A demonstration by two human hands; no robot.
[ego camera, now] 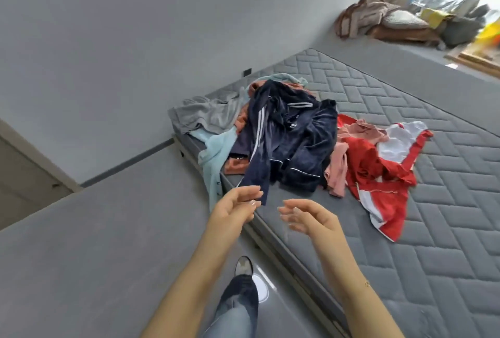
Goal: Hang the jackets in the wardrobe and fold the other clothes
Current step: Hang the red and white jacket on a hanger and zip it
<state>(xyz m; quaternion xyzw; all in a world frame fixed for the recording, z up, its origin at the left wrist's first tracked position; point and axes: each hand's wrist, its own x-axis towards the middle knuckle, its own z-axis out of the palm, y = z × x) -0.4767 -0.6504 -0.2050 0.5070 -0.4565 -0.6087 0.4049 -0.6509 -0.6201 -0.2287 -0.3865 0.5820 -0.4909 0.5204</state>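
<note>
A heap of clothes lies on the corner of a grey quilted mattress (405,175). On top is a navy velvet jacket (295,142) with white stripes, one sleeve stretched toward me. A red and white jacket (378,172) and a pink garment (338,169) lie to its right. A grey garment (205,115), a light blue one (213,159) and an orange one (238,165) lie to its left. My left hand (235,206) reaches just below the navy sleeve's end, fingers relaxed and holding nothing. My right hand (305,215) hovers open over the mattress edge.
A grey wall runs behind the mattress to the left. My foot (243,266) stands on the glossy floor beside the bed. Pillows, blankets and other items are piled on a ledge (400,18) at the back right. A door frame (40,159) shows at the left.
</note>
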